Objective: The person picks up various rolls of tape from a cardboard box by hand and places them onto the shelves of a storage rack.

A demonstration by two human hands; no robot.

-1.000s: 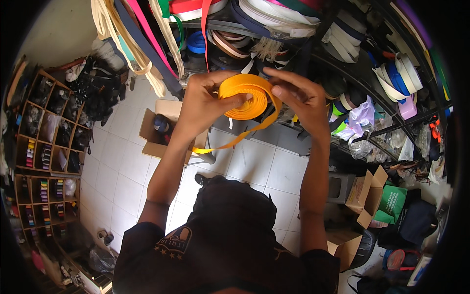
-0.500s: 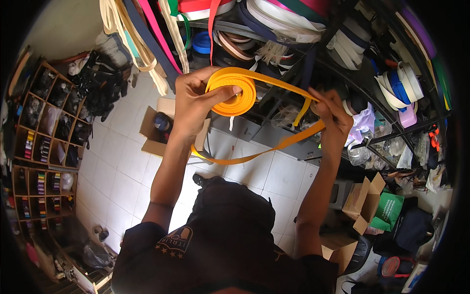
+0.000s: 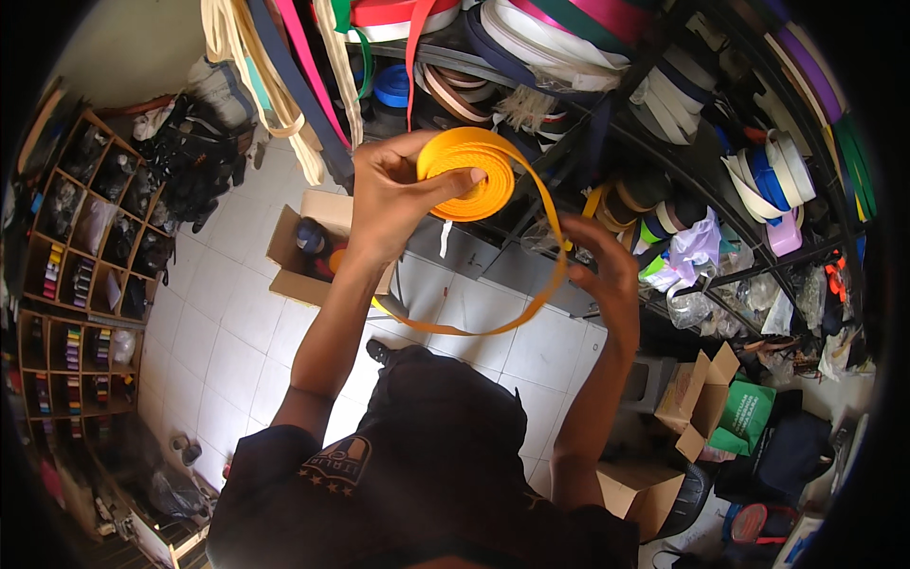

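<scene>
A roll of yellow webbing strap [image 3: 466, 180] is held up in front of me by my left hand [image 3: 393, 194]. The thumb presses on the coil's face and the fingers wrap behind its left side. From the coil, a loose length of the strap [image 3: 526, 318] curves down on the right and sweeps back left in a wide loop, passing behind my left forearm. My right hand [image 3: 609, 275] is beside the loop's right side. Its thumb and fingers are apart, with the fingertips close to the strap's edge; whether they touch it I cannot tell.
Shelves ahead hold rolls of webbing [image 3: 559, 43] in several colours, with strips [image 3: 303, 85] hanging at left. An open cardboard box [image 3: 318, 204] stands on the tiled floor [image 3: 284, 332]. Cubbyholes [image 3: 81, 275] line the left; more boxes [image 3: 697, 398] and a green bag [image 3: 744, 417] are at right.
My right hand has moved left and downward, and its fingers have parted from their pinch on the strap. The taut stretch of strap now bows into a round loop. The roll has shifted slightly right.
</scene>
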